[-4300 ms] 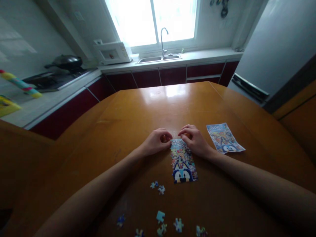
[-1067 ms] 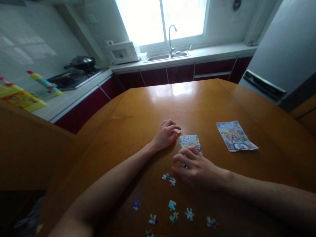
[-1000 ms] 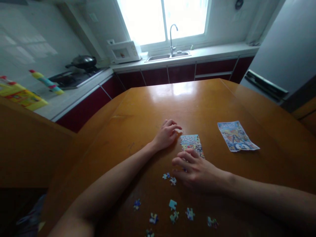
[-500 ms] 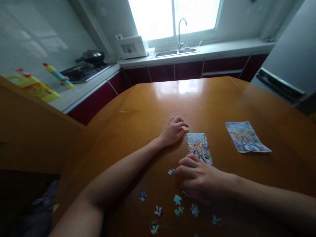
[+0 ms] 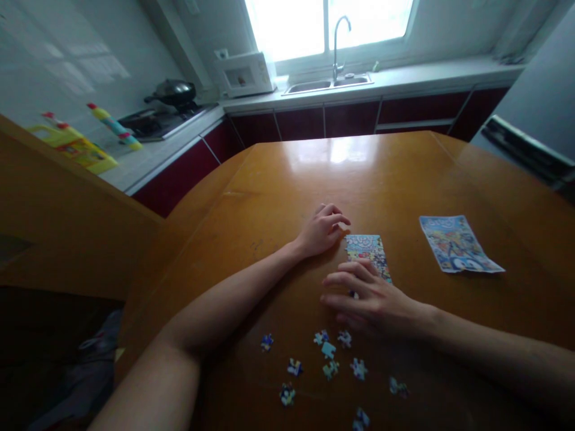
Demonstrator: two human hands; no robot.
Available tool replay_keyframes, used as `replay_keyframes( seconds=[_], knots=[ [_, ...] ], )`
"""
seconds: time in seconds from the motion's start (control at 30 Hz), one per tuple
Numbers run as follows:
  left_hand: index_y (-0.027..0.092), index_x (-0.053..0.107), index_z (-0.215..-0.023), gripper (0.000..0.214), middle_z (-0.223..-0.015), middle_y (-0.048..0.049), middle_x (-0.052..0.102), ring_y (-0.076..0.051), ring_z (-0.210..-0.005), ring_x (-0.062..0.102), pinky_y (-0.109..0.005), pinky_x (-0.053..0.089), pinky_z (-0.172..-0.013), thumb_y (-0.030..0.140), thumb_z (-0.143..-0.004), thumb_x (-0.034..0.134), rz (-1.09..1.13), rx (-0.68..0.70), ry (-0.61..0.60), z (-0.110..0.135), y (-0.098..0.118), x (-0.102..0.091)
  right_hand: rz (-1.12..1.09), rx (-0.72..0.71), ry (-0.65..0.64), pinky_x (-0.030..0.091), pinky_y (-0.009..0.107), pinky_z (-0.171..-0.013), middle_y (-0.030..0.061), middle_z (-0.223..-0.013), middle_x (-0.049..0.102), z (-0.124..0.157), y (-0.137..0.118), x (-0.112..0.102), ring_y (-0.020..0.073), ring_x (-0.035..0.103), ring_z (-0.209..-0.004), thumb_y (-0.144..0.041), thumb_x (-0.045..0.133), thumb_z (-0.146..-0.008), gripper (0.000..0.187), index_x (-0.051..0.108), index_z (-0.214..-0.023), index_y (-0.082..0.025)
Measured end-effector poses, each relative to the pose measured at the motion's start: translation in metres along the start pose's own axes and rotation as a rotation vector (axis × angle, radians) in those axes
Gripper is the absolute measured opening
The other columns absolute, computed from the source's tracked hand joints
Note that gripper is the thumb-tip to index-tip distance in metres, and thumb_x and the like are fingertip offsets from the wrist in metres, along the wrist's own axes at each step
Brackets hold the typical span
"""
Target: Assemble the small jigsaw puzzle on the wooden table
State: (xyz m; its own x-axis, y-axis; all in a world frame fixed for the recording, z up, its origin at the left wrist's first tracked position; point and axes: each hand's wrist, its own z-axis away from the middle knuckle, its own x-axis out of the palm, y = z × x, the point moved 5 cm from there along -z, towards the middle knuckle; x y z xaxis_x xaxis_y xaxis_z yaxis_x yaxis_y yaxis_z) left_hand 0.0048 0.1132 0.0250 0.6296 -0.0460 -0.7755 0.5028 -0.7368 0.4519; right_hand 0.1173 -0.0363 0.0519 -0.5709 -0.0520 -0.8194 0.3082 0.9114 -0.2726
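A partly assembled colourful jigsaw puzzle [image 5: 365,250] lies on the wooden table [image 5: 291,179]. My right hand [image 5: 371,300] lies flat over the puzzle's near end, fingers spread and pointing left, with nothing held. My left hand [image 5: 321,230] rests on the table just left of the puzzle's far corner, its fingers loosely curled and empty. Several loose puzzle pieces [image 5: 329,352] are scattered on the table in front of my right hand.
A printed reference picture [image 5: 457,243] lies to the right of the puzzle. Beyond the table run a counter with a sink and tap [image 5: 335,75], a white microwave [image 5: 245,75] and a wok on a stove [image 5: 173,93]. Bottles [image 5: 76,146] stand at left.
My right hand came down from the puzzle's top edge to its near end and swept loose pieces closer together. My left hand stayed put. The view has shifted leftwards.
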Motion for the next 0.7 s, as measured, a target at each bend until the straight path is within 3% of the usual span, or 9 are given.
replay_keyframes(
  seconds=[0.2,0.37,0.53,0.7],
  knots=[
    [0.021,0.074,-0.100,0.025,-0.099,-0.0057,0.061,-0.021,-0.100,0.053,-0.040,0.047,-0.095,0.007,-0.086,0.057,0.005,-0.005,0.023,0.000,0.000,-0.002,0.052,0.332,0.375,0.040,0.047,-0.092,0.0066,-0.109,0.066,0.010,0.064,-0.028,0.0280,0.054,-0.106,-0.016,0.057,-0.091,0.032,0.069,-0.118,-0.030],
    [0.020,0.073,-0.099,0.026,-0.099,-0.0058,0.061,-0.021,-0.100,0.052,-0.040,0.046,-0.095,0.005,-0.085,0.056,0.004,-0.003,0.022,0.000,-0.001,-0.002,0.148,0.614,0.589,0.041,0.049,-0.093,0.0087,-0.102,0.066,0.030,0.117,-0.048,0.0300,0.055,-0.105,-0.023,0.053,-0.093,0.024,0.073,-0.105,-0.026],
    [0.020,0.073,-0.098,0.028,-0.098,-0.0055,0.062,-0.020,-0.099,0.054,-0.040,0.046,-0.095,0.004,-0.085,0.053,0.001,0.008,0.052,0.002,0.001,-0.005,0.067,0.729,0.663,0.046,0.046,-0.090,0.0088,-0.100,0.069,0.044,0.149,-0.041,0.0285,0.058,-0.101,-0.022,0.052,-0.090,0.025,0.072,-0.103,-0.022],
    [0.018,0.071,-0.103,0.022,-0.096,-0.0053,0.069,-0.018,-0.093,0.060,-0.035,0.050,-0.083,0.012,-0.088,0.056,0.067,-0.024,0.031,-0.008,0.011,-0.029,0.038,0.745,0.656,0.046,0.047,-0.090,0.0096,-0.102,0.070,0.046,0.156,-0.036,0.0288,0.058,-0.099,-0.024,0.052,-0.088,0.025,0.072,-0.104,-0.020]
  ],
)
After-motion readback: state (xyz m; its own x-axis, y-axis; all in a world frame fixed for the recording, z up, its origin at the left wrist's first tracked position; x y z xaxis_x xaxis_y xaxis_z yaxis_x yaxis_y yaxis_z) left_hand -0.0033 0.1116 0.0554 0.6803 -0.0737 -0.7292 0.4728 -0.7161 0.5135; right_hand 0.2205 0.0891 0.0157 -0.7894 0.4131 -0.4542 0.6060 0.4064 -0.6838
